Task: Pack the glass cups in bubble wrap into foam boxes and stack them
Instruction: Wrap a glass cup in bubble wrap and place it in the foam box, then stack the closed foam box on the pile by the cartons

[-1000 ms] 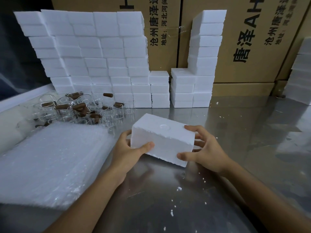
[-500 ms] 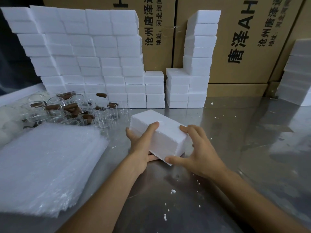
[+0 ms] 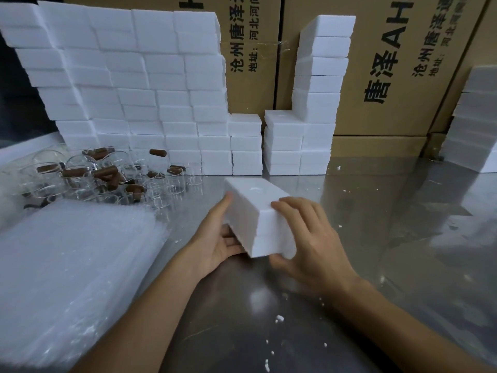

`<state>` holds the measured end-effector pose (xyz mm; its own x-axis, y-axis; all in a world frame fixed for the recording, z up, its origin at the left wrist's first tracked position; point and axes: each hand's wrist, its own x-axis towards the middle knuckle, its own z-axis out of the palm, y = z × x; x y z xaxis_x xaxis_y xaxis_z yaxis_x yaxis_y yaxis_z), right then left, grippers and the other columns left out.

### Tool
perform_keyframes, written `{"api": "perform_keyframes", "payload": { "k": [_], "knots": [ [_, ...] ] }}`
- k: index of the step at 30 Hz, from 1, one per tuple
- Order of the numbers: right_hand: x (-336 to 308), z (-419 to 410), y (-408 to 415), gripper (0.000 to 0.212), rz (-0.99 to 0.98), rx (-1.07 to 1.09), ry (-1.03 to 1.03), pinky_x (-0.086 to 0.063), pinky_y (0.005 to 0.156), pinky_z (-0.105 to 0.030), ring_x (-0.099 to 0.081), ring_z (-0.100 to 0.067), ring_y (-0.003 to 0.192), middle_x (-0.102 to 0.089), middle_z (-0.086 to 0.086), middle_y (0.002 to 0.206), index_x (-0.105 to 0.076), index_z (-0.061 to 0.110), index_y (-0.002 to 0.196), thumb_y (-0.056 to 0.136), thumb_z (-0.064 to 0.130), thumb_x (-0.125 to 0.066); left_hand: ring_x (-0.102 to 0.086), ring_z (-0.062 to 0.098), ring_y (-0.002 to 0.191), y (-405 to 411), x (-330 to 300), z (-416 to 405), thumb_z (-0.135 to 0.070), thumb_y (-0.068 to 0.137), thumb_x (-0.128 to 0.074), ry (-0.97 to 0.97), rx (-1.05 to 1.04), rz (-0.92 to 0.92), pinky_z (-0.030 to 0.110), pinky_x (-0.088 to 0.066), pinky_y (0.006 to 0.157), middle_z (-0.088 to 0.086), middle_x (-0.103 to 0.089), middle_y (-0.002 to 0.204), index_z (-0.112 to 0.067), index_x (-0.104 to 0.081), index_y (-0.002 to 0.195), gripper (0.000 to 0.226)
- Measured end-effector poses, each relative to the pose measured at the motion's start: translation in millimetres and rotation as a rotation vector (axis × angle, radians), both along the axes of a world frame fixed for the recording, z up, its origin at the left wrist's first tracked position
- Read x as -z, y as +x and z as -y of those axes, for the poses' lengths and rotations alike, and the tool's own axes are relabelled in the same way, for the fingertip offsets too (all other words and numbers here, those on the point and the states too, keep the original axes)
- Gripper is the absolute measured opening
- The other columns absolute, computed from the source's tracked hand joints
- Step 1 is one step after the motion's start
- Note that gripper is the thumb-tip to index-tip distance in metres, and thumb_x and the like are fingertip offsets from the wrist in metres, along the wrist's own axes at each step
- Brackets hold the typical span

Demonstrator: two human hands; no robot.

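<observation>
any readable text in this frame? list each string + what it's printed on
"唐泽" then "AH", cut off by the top edge: large black print on the right cardboard carton.
"沧州唐泽", cut off: smaller print on the same carton.
"地址:", the rest too blurred to read: same carton.
"沧州唐泽", cut off: middle cardboard carton.
"地址:河北河间": same carton.
Foam boxes and bubble wrap: no text.

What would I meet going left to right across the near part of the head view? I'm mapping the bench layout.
Bubble wrap stack → left hand → foam box held in both hands → right hand → bare steel table.
</observation>
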<state>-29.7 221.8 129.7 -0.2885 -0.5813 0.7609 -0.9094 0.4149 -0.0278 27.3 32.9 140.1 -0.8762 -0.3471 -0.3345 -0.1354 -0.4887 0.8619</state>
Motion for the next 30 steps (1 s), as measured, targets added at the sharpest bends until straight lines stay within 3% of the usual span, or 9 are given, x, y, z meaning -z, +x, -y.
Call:
{"api": "perform_keyframes", "payload": {
  "k": [4, 7, 15, 21, 30],
  "knots": [
    [-27, 3, -49, 0.079, -0.089, 0.102, -0.042, -0.049, 0.092, -0.043, -0.048, -0.034, 0.118, -0.058, -0.019, 0.128, -0.059, 0.000, 0.129, 0.059, 0.021, -0.088, -0.071, 0.037, 0.072, 4, 6, 10, -0.046, 0.090, -0.061, 0.193, -0.039, -0.068, 0.040, -0.060, 0.061, 0.026, -0.063, 0.108, -0.006, -0.050, 0.132, 0.059],
    [-63, 15, -93, 0.079, -0.144, 0.169, -0.059, -0.047, 0.097, -0.046, -0.045, -0.035, 0.122, -0.054, -0.018, 0.133, -0.054, 0.003, 0.134, 0.066, 0.025, -0.086, -0.069, 0.036, 0.077, 7, 8, 15, -0.038, 0.086, -0.062, 0.291, 0.069, -0.111, 0.042, -0.060, 0.068, 0.025, -0.067, 0.103, -0.005, -0.053, 0.134, 0.060],
    [-132, 63, -189, 0.086, -0.199, 0.354, 0.105, -0.044, 0.100, -0.054, -0.040, -0.038, 0.131, -0.046, -0.015, 0.143, -0.042, 0.010, 0.142, 0.071, 0.026, -0.087, -0.068, 0.035, 0.074, 1, 7, 14, -0.034, 0.083, -0.062, 0.282, 0.121, -0.099, 0.040, -0.060, 0.066, 0.025, -0.067, 0.100, -0.006, -0.055, 0.132, 0.057],
    [-141, 87, -236, 0.086, -0.224, 0.579, 0.271, -0.034, 0.102, -0.049, -0.047, -0.035, 0.124, -0.050, -0.011, 0.137, -0.037, 0.013, 0.139, 0.070, 0.030, -0.086, -0.066, 0.036, 0.071, -5, 5, 16, -0.035, 0.079, -0.064, 0.317, 0.161, -0.080, 0.042, -0.058, 0.065, 0.027, -0.067, 0.099, -0.006, -0.060, 0.125, 0.056],
    [-139, 118, -269, 0.088, -0.144, 0.588, 0.271, -0.039, 0.106, -0.047, -0.045, -0.037, 0.129, -0.046, -0.016, 0.141, -0.034, 0.009, 0.143, 0.073, 0.022, -0.086, -0.066, 0.037, 0.062, -10, 4, 17, -0.033, 0.072, -0.066, 0.353, 0.133, -0.057, 0.043, -0.057, 0.055, 0.027, -0.068, 0.093, -0.004, -0.065, 0.113, 0.050]
  ]
}}
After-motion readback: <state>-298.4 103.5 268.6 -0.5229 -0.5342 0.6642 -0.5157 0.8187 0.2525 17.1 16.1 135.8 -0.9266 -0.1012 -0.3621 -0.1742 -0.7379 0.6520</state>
